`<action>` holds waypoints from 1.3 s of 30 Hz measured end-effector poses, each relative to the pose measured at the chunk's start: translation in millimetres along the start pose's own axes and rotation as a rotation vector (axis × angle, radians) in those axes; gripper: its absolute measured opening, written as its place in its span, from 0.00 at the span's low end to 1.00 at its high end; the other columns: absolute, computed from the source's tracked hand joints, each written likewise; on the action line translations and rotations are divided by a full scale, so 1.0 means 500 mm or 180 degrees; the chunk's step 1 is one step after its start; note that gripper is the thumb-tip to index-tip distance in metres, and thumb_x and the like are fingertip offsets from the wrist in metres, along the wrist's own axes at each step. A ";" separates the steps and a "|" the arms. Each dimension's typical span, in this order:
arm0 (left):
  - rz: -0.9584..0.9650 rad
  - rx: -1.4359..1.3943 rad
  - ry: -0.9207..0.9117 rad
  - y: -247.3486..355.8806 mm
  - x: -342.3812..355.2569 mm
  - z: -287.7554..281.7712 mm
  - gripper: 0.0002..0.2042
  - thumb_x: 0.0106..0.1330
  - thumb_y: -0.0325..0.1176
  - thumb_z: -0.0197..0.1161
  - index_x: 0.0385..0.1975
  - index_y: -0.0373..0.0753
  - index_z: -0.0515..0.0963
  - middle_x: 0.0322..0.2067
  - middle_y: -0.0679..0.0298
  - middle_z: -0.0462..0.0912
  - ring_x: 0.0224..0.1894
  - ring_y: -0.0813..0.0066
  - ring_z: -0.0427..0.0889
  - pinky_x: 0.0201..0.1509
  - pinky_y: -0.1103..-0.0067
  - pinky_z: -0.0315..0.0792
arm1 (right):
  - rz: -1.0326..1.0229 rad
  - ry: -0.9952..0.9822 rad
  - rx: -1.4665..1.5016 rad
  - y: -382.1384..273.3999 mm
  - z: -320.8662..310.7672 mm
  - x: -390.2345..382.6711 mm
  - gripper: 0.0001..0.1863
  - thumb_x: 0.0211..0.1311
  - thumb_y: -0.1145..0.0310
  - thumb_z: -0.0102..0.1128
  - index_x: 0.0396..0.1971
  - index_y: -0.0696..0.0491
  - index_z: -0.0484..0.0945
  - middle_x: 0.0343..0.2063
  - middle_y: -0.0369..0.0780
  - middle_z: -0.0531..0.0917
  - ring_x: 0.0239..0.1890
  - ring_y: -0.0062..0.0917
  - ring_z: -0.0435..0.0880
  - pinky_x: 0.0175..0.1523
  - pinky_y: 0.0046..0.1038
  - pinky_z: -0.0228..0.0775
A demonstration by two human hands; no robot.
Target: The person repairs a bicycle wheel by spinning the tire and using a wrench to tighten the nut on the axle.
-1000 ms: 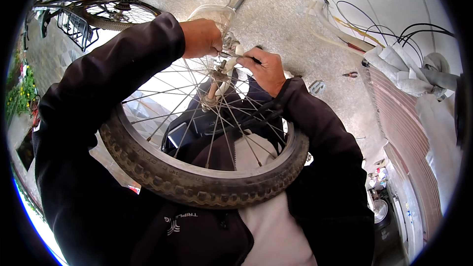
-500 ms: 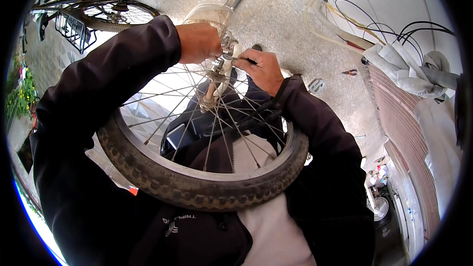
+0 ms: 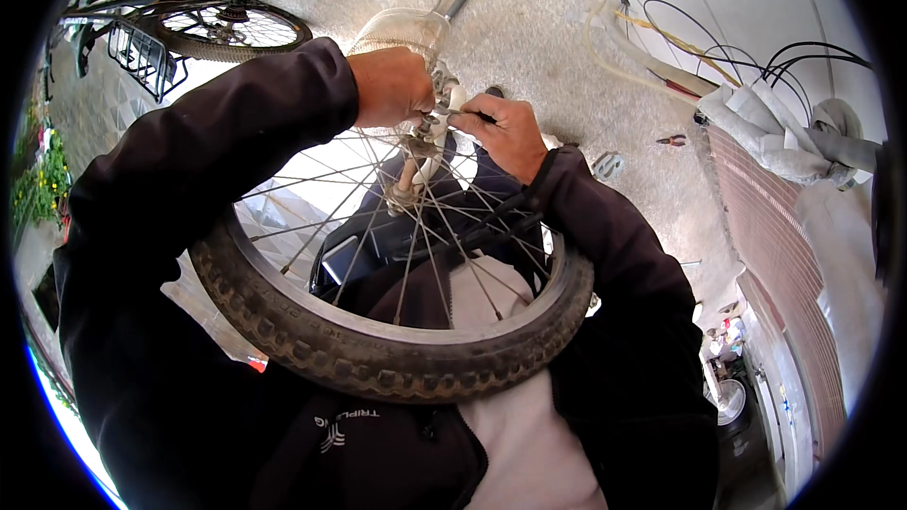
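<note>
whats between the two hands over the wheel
In the head view, the wheel's hub and axle end sit between the left hand and right hand.

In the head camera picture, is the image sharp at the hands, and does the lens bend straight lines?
Head view: the left hand and right hand at the hub of the spoked bicycle wheel with a black knobby tyre look sharp; even daylight, no strong glare; the fisheye curves the red brick wall near the dark round rim.

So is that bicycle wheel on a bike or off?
Off: the bicycle wheel rests against the person's lap, both hands at its hub.
</note>
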State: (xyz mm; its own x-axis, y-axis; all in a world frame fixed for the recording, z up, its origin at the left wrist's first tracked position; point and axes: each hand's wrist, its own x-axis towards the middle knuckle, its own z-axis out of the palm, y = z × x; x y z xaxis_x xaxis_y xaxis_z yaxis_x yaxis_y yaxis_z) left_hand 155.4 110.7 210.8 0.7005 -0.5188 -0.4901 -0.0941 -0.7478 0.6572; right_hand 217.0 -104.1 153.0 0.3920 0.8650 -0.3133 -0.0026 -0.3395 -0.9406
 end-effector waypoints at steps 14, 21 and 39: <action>-0.0472 -0.0341 -0.0930 0.016 -0.017 -0.034 0.15 0.55 0.27 0.59 0.44 0.35 0.78 0.41 0.52 0.81 0.42 0.55 0.80 0.49 0.69 0.72 | 0.0046 -0.0367 0.0129 -0.003 -0.004 0.006 0.08 0.56 0.71 0.64 0.33 0.59 0.81 0.24 0.37 0.81 0.26 0.15 0.75 0.31 0.20 0.68; -0.0483 -0.0462 -0.0977 0.019 -0.018 -0.042 0.16 0.55 0.28 0.59 0.45 0.35 0.78 0.35 0.50 0.81 0.38 0.54 0.80 0.46 0.68 0.71 | -0.0122 -0.0365 -0.0059 -0.014 -0.004 0.015 0.09 0.56 0.68 0.63 0.33 0.57 0.81 0.21 0.41 0.80 0.22 0.21 0.76 0.28 0.23 0.66; -0.0511 -0.0420 -0.0978 0.024 -0.022 -0.042 0.14 0.56 0.29 0.58 0.43 0.36 0.78 0.29 0.49 0.81 0.34 0.52 0.80 0.41 0.66 0.71 | -0.0723 -0.1024 -0.0846 -0.033 -0.018 0.032 0.11 0.59 0.62 0.57 0.26 0.55 0.75 0.20 0.47 0.76 0.25 0.43 0.76 0.29 0.36 0.65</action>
State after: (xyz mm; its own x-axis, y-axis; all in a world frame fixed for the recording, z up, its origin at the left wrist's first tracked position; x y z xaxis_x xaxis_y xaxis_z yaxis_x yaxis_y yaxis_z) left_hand 161.6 116.2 236.2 0.4521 -0.5142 -0.7289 0.1058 -0.7804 0.6162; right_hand 231.4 -88.0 164.9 0.0504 0.9845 -0.1677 0.3021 -0.1751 -0.9370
